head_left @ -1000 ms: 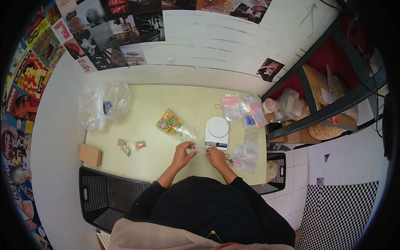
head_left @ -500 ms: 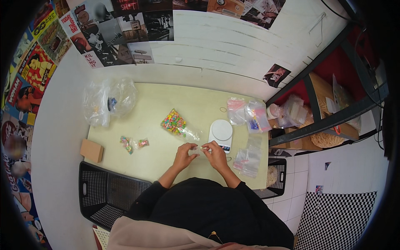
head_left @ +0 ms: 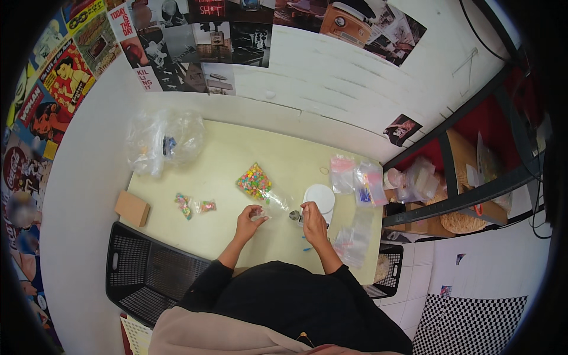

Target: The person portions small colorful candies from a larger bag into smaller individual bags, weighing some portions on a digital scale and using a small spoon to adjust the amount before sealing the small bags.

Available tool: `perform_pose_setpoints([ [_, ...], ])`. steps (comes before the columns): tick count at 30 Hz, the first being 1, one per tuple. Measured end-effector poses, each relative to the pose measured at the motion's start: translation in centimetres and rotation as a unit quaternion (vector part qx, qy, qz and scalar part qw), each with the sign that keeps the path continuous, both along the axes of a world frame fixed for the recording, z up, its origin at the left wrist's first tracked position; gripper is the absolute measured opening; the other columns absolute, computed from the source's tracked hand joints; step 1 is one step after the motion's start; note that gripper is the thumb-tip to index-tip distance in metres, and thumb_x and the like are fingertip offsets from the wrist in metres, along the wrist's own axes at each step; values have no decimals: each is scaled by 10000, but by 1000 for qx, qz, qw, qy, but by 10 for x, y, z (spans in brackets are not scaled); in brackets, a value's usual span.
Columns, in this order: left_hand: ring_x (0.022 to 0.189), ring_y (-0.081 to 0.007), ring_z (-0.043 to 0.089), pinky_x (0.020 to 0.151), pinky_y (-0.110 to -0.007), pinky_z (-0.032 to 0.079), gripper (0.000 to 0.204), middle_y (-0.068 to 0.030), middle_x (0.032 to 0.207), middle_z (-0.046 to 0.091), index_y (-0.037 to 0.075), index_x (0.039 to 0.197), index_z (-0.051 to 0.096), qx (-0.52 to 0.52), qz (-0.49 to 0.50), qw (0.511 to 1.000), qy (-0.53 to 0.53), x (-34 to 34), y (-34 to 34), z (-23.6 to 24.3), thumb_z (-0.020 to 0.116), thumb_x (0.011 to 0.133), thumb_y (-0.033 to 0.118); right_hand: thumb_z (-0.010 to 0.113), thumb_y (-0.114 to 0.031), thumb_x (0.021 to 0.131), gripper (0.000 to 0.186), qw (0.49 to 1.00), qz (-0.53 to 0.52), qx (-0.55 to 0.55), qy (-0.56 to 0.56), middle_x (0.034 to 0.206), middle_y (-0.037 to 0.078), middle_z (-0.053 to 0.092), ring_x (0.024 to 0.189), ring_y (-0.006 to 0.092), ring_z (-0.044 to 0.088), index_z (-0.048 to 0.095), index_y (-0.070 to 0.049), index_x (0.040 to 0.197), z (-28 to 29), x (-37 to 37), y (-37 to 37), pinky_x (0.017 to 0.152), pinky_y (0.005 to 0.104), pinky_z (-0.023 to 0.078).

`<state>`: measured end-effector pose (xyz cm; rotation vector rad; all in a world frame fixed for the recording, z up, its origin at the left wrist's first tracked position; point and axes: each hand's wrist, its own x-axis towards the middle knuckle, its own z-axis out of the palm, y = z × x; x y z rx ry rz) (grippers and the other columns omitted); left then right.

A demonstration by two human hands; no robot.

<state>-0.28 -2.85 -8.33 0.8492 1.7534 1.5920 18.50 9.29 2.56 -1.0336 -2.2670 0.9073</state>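
Note:
My left hand is closed, pinching a small clear plastic bag by its edge. My right hand has its fingers curled round what looks like a metal spoon; the rounded grey bowl of the spoon shows left of the fingers, its handle mostly hidden. Beyond the left hand lies a large clear bag of colourful candies, its loose plastic mouth toward my hands. A white kitchen scale stands behind the right hand, partly covered by it. Small blue pieces show beside the right wrist.
Two small filled candy packets lie on the table's left, near a brown box. A big clear bag sits at the back left. Flat plastic bags lie right. Black crates flank the table; a shelf stands right.
My hands have moved apart; the right went toward the scale and now has the spoon. The left still holds the small bag. The view has tilted slightly.

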Motion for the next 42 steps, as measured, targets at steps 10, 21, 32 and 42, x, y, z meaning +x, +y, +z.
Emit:
perform_pose_setpoints([
  [10, 1105, -272, 555, 936, -365, 467, 442, -145, 1345, 428, 51, 1089, 569, -44, 4, 997, -62, -26, 7, -22, 806, 722, 122, 440, -62, 966, 171, 996, 44, 51, 64, 1042, 168, 514, 934, 266, 573, 493, 7, 1113, -79, -7, -13, 820, 362, 474],
  [21, 1216, -303, 478, 1015, -395, 409, 457, -171, 1455, 331, 47, 1110, 567, -55, -60, 991, -103, -33, 18, -26, 803, 732, 150, 404, 13, 960, 328, 980, 10, -101, 169, 1121, 156, 499, 931, 232, 588, 496, 0, 1275, -132, -33, -31, 863, 317, 482],
  [32, 946, -134, 568, 782, -267, 481, 371, -73, 1178, 563, 42, 1098, 582, -45, -32, 982, -182, -26, 10, -26, 759, 776, 94, 466, 14, 917, 309, 993, -53, -61, 82, 877, 135, 530, 796, 253, 580, 580, -34, 1200, -109, -20, -23, 724, 341, 472],
  [42, 998, -127, 575, 862, -269, 486, 375, -70, 1099, 577, 7, 1113, 534, -50, -74, 967, -240, -14, 16, -19, 728, 791, 15, 465, -167, 984, 277, 949, -77, -270, 146, 772, 24, 526, 648, 101, 473, 619, -17, 1158, -137, -25, -39, 601, 225, 402],
])
